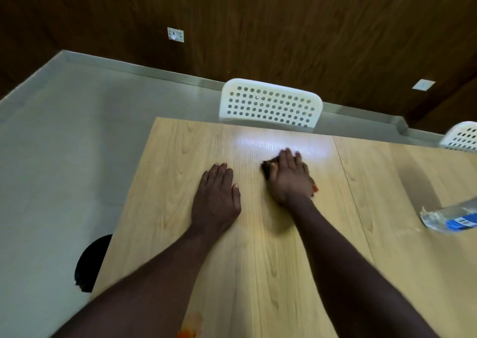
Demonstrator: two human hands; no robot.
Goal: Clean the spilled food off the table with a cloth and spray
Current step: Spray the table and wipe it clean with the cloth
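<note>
Cloth [268,168], mostly hidden, lies on the table [154,208] under the right hand [289,180], whose flat fingers press it; its visible ends run far-left to near-right. Left hand [216,198] rests flat beside it.

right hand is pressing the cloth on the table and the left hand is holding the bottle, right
No. The head view shows the right hand pressing the cloth on the table, but the left hand holds nothing: it lies flat on the table. The bottle sits apart, far to the right.
</note>
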